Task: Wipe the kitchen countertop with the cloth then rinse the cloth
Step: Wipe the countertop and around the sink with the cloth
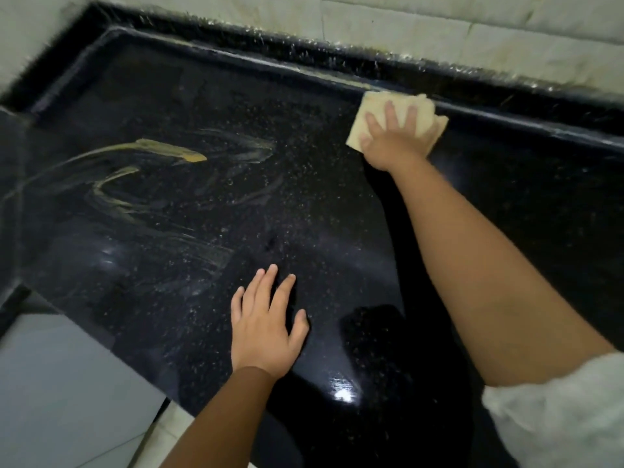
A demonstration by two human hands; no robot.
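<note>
A pale yellow cloth (369, 109) lies flat on the black speckled countertop (175, 298), right against the raised ridge at the back. My right hand (395, 140) presses down on the cloth with fingers spread over it. My left hand (263, 322) rests flat on the counter near its front edge, fingers apart, holding nothing. Yellowish smears (169, 153) streak the counter at the left.
A raised black rim (236, 59) runs along the back, with a pale tiled wall (439, 25) behind it. A dark side wall (13, 204) stands at the left. Below the front edge are a white cabinet face (60, 393) and a light tiled floor.
</note>
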